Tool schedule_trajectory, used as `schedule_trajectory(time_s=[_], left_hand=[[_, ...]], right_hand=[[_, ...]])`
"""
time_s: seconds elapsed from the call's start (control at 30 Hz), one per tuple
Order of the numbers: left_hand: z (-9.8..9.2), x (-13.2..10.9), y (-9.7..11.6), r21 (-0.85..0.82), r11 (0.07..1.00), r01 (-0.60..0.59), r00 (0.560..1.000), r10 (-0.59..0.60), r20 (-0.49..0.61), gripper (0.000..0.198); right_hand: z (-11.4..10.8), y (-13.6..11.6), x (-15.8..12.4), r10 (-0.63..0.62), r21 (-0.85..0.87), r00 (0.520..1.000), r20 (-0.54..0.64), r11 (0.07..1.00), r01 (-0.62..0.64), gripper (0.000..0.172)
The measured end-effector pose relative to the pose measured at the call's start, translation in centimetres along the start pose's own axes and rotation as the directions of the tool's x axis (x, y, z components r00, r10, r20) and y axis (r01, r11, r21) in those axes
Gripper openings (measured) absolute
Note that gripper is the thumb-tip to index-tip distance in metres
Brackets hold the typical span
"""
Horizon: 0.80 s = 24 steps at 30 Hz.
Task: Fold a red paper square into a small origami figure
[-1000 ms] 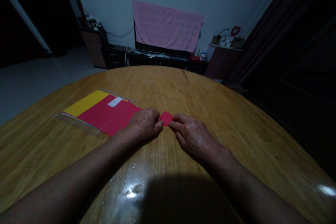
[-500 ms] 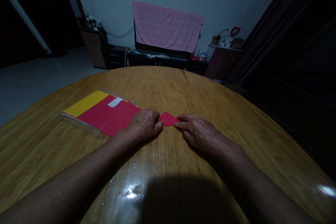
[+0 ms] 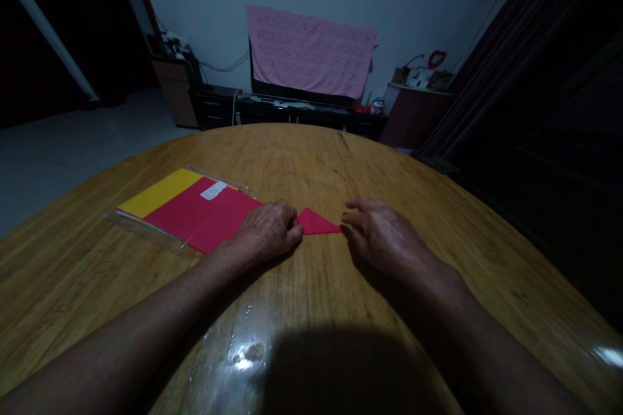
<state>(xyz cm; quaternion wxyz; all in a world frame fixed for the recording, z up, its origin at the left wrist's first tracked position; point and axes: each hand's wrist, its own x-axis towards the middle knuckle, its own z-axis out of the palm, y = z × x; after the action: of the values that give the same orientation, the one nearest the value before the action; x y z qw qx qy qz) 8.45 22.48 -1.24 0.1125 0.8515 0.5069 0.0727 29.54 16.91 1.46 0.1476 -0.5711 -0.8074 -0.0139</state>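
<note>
A small folded red paper point(image 3: 317, 222) lies flat on the round wooden table point(image 3: 311, 162), shaped like a triangle pointing right. My left hand point(image 3: 269, 232) rests curled on its left end, fingers pressed down on the paper. My right hand point(image 3: 387, 238) lies on the table just right of the paper's tip, fingers stretched and slightly apart, fingertips at or just off the tip, holding nothing.
A clear sleeve with red and yellow paper sheets point(image 3: 187, 207) lies left of my left hand. Beyond the table stand a low dark cabinet with a screen under a pink cloth point(image 3: 310, 48) and a side cabinet point(image 3: 413, 113). The room is dim.
My right hand slid to the right along the red paper and off its tip, uncovering the triangle. My left hand stayed in place on the paper's left end.
</note>
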Motion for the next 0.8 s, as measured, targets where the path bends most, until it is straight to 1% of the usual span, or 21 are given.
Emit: schedule_trajectory(time_s=[0.03, 0.1, 0.13, 0.17, 0.3, 0.4, 0.5, 0.57, 0.67, 0.8], left_hand=[[0.0, 0.0, 0.0, 0.000, 1.000, 0.003, 1.000, -0.003, -0.002, 0.027], [0.0, 0.0, 0.0, 0.002, 1.000, 0.005, 1.000, -0.005, -0.008, 0.027], [0.0, 0.0, 0.0, 0.004, 1.000, 0.001, 1.000, -0.001, -0.013, 0.027], [0.1, 0.0, 0.0, 0.004, 1.000, -0.005, 1.000, 0.005, -0.018, 0.027], [0.3, 0.1, -0.1, 0.002, 1.000, -0.023, 0.999, 0.023, -0.037, 0.027], [0.3, 0.2, -0.3, -0.024, 0.999, -0.026, 0.999, 0.026, -0.020, 0.027], [-0.1, 0.2, -0.7, -0.082, 0.996, -0.035, 0.999, 0.035, 0.000, 0.027], [-0.5, 0.1, -1.0, -0.152, 0.988, -0.008, 0.998, 0.016, 0.053, 0.028], [-1.3, 0.0, -1.7, -0.280, 0.957, 0.072, 0.985, -0.023, 0.173, 0.030], [-2.1, 0.0, -2.6, -0.430, 0.881, 0.197, 0.965, -0.097, 0.244, 0.030]], right_hand=[[0.4, -0.5, 0.2, -0.031, 0.083, 0.996, -0.088, 0.996, 0.039, 0.020], [1.5, -1.4, 0.5, -0.095, 0.223, 0.977, -0.190, 0.965, 0.137, 0.024], [2.1, -1.7, 0.6, -0.133, 0.275, 0.973, -0.191, 0.944, 0.183, 0.025], [2.8, -1.9, 0.6, -0.146, 0.305, 0.971, -0.191, 0.931, 0.201, 0.025], [4.6, -1.5, 0.3, -0.159, 0.339, 0.974, -0.163, 0.918, 0.207, 0.027], [5.0, -1.0, 0.1, -0.179, 0.335, 0.976, -0.127, 0.918, 0.212, 0.031], [5.0, -0.9, 0.0, -0.200, 0.326, 0.974, -0.106, 0.918, 0.224, 0.032], [5.0, -1.0, 0.1, -0.208, 0.323, 0.972, -0.105, 0.918, 0.231, 0.032], [4.9, -1.1, 0.1, -0.211, 0.317, 0.972, -0.103, 0.919, 0.233, 0.033], [4.7, -1.2, 0.0, -0.209, 0.294, 0.973, -0.095, 0.928, 0.228, 0.034]])
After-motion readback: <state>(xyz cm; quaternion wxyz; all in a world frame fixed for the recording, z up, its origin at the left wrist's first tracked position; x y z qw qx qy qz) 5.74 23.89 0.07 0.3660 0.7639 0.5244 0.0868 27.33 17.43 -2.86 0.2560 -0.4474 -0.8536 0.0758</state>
